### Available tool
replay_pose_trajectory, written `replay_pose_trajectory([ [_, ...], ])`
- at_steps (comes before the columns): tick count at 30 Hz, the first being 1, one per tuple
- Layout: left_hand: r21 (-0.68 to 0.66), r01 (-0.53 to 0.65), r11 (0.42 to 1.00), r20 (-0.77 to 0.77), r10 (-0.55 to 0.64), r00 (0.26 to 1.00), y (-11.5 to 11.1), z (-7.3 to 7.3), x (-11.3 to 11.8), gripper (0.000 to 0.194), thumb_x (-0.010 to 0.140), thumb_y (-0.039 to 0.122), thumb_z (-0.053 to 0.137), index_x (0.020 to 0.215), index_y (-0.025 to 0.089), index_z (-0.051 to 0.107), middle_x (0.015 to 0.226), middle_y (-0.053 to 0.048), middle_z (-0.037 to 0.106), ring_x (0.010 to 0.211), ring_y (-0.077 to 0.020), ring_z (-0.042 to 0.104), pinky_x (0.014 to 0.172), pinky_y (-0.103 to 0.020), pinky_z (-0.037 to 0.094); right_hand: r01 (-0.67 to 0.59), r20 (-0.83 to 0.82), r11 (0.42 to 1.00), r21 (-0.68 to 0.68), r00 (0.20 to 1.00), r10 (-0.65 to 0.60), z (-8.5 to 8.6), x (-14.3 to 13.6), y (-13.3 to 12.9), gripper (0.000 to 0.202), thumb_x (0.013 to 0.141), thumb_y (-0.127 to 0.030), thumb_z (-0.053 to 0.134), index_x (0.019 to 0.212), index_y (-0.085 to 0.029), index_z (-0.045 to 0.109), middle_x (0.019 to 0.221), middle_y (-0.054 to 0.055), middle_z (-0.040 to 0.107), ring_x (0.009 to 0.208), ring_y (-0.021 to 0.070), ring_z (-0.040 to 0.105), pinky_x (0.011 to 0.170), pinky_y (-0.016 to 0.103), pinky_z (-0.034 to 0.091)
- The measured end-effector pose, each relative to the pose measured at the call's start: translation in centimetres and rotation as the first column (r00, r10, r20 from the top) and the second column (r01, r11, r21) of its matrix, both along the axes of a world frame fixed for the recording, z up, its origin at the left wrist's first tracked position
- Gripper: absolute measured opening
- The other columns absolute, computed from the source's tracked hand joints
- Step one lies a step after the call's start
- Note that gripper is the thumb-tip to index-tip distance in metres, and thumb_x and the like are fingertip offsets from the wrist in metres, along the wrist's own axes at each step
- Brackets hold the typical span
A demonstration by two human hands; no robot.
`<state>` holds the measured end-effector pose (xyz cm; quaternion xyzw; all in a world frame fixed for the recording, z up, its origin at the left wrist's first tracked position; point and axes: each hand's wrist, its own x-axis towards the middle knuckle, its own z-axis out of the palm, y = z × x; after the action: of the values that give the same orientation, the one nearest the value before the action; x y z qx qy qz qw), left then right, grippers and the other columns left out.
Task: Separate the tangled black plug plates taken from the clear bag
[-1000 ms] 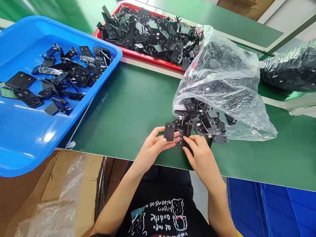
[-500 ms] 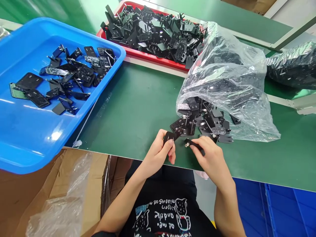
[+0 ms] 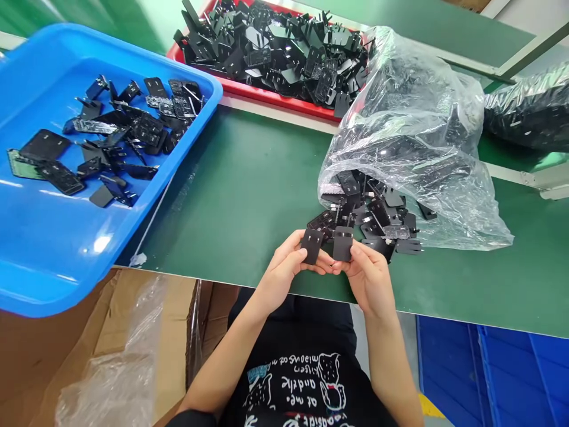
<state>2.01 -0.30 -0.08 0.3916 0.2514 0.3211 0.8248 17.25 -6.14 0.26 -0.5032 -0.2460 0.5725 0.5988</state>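
At the mouth of the clear plastic bag (image 3: 413, 136), two black plates in two hands

Just in front of the bag, the left hand (image 3: 282, 267) pinches a flat black rectangular plate (image 3: 312, 246) between thumb and fingers. The right hand (image 3: 368, 273) grips a second black plate with a slotted face (image 3: 342, 244) (the two sit side by side, slightly apart). Loose black plastic pieces (image 3: 377, 213) spill from the bag's opening, and left of the bag stands a blue plastic tray (image 3: 48, 237) holding similar pieces.

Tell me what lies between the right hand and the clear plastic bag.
A loose heap of small black flat parts lies on the green tabletop between the right hand and the bag, as the head view shows.
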Motion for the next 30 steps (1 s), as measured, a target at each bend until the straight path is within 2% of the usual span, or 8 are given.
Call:
replay_pose_trajectory([
  [3, 0.016, -0.017, 1.0, -0.027, 0.018, 0.999, -0.2, -0.4, -0.1, 0.024, 0.09, 0.022, 0.042, 0.112, 0.017, 0.05, 0.096, -0.009, 0.071, 0.089, -0.0221, 0.067, 0.082, -0.037, 0.051, 0.005, 0.009, 1.0, 0.025, 1.0, -0.005, -0.2, 0.2, 0.0, 0.023, 0.09, -0.031, 0.057, 0.077, -0.017, 0.07, 0.07, 0.001, 0.057, 0.06, 0.0122, 0.054, 0.056, 0.026, 0.047],
  [6, 0.012, -0.051, 0.999, -0.049, 0.051, 0.997, -0.3, -0.5, -0.1, 0.03, 0.087, 0.02, 0.045, 0.116, 0.019, 0.051, 0.112, -0.008, 0.067, 0.1, -0.0232, 0.064, 0.09, -0.041, 0.05, 0.001, 0.082, 0.999, 0.048, 0.997, -0.005, -0.3, 0.1, 0.0, 0.023, 0.088, -0.03, 0.058, 0.072, -0.017, 0.069, 0.062, -0.001, 0.05, 0.056, 0.0113, 0.047, 0.051, 0.025, 0.04],
  [10, -0.028, -0.05, 0.998, -0.053, 0.048, 0.997, 0.0, -0.1, -0.1, 0.035, 0.084, 0.018, 0.046, 0.119, 0.019, 0.052, 0.116, -0.008, 0.065, 0.106, -0.0236, 0.061, 0.093, -0.041, 0.049, -0.046, 0.233, 0.998, 0.039, 0.972, 0.036, -0.5, -0.1, -0.2, 0.018, 0.088, -0.029, 0.058, 0.09, -0.018, 0.072, 0.064, -0.002, 0.049, 0.056, 0.0107, 0.045, 0.054, 0.026, 0.038],
  [12, -0.057, -0.041, 0.998, -0.056, 0.038, 0.998, 0.2, 0.1, -0.1, 0.037, 0.083, 0.018, 0.047, 0.12, 0.019, 0.052, 0.112, -0.007, 0.066, 0.104, -0.0226, 0.062, 0.093, -0.04, 0.049, -0.018, 0.295, 0.999, 0.031, 0.955, 0.008, -0.7, -0.4, -0.4, 0.02, 0.087, -0.03, 0.059, 0.099, -0.02, 0.071, 0.068, -0.001, 0.05, 0.057, 0.0109, 0.047, 0.055, 0.026, 0.04],
  [15, -0.073, -0.031, 0.997, -0.064, 0.026, 0.998, 0.3, 0.4, -0.1, 0.039, 0.084, 0.019, 0.05, 0.123, 0.02, 0.05, 0.109, -0.007, 0.067, 0.102, -0.0211, 0.062, 0.093, -0.04, 0.05, 0.048, 0.361, 0.999, 0.021, 0.931, -0.052, -1.1, -0.7, -0.6, 0.021, 0.085, -0.032, 0.062, 0.101, -0.023, 0.071, 0.075, 0.0, 0.054, 0.059, 0.0112, 0.05, 0.055, 0.026, 0.043],
  [18, -0.024, -0.026, 0.999, -0.124, 0.023, 0.992, 0.1, 0.7, 0.1, 0.044, 0.084, 0.019, 0.057, 0.127, 0.02, 0.046, 0.111, -0.007, 0.066, 0.103, -0.0194, 0.061, 0.094, -0.036, 0.049, 0.064, 0.368, 0.998, 0.022, 0.927, -0.068, -1.3, -0.9, -0.6, 0.02, 0.085, -0.032, 0.062, 0.1, -0.024, 0.072, 0.075, -0.001, 0.055, 0.059, 0.0109, 0.051, 0.055, 0.026, 0.044],
  [23, 0.081, -0.053, 0.995, -0.249, 0.072, 0.966, -0.3, 1.0, 0.3, 0.052, 0.084, 0.02, 0.063, 0.131, 0.021, 0.042, 0.108, -0.006, 0.066, 0.1, -0.0176, 0.063, 0.094, -0.031, 0.048, 0.052, 0.312, 0.999, 0.012, 0.949, -0.053, -1.3, -0.6, -0.6, 0.024, 0.085, -0.035, 0.062, 0.103, -0.021, 0.071, 0.063, -0.003, 0.052, 0.055, 0.011, 0.048, 0.054, 0.026, 0.041],
  [30, 0.076, -0.049, 0.996, -0.226, 0.065, 0.972, -0.3, 0.9, 0.3, 0.049, 0.086, 0.023, 0.061, 0.131, 0.02, 0.041, 0.107, -0.006, 0.066, 0.098, -0.0181, 0.063, 0.094, -0.033, 0.048, 0.038, 0.32, 0.999, 0.004, 0.947, -0.037, -1.4, -0.5, -0.6, 0.026, 0.085, -0.037, 0.061, 0.102, -0.02, 0.071, 0.065, -0.002, 0.053, 0.056, 0.0114, 0.048, 0.054, 0.026, 0.04],
])
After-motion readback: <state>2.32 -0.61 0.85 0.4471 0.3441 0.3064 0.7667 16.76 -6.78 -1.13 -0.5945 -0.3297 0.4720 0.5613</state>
